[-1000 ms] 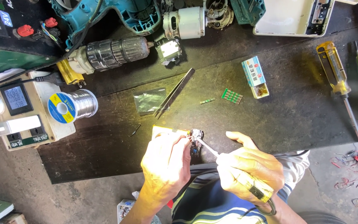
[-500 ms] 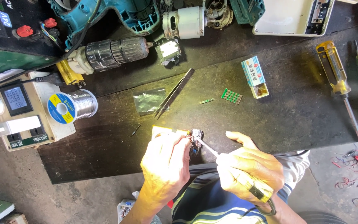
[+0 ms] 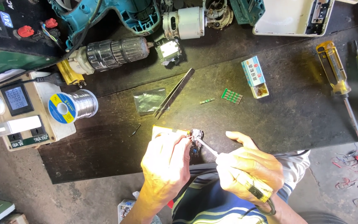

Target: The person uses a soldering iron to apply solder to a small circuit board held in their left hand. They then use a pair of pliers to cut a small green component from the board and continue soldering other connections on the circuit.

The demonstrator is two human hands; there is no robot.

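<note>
Nothing has shifted over the last second: both hands sit where they were at the near edge of the surface point(image 3: 270, 103), and the iron's tip remains on the same spot, so the work reads as one steady touch held in place.

The left hand point(image 3: 164, 166) is closed, its fingertips pinching a small dark part point(image 3: 195, 143) with thin reddish wires, held just over the surface edge beside a brightly lit yellowish patch. The right hand point(image 3: 249, 170) is wrapped tight around the yellow handle of a soldering iron point(image 3: 228, 166), whose thin metal tip touches the part.

Beyond the hands lie tweezers point(image 3: 175, 93) next to a small clear bag point(image 3: 149, 101), a green strip of tiny boards point(image 3: 232, 96), and a small open box point(image 3: 254, 76). A solder spool point(image 3: 69, 107) rests near a meter box point(image 3: 19, 108) on the left. A stripped drill motor point(image 3: 108, 53) lies at the far side, two screwdrivers point(image 3: 340, 83) well to the right. None of these crowds the hands; only the loose wires lie near the tip.
</note>
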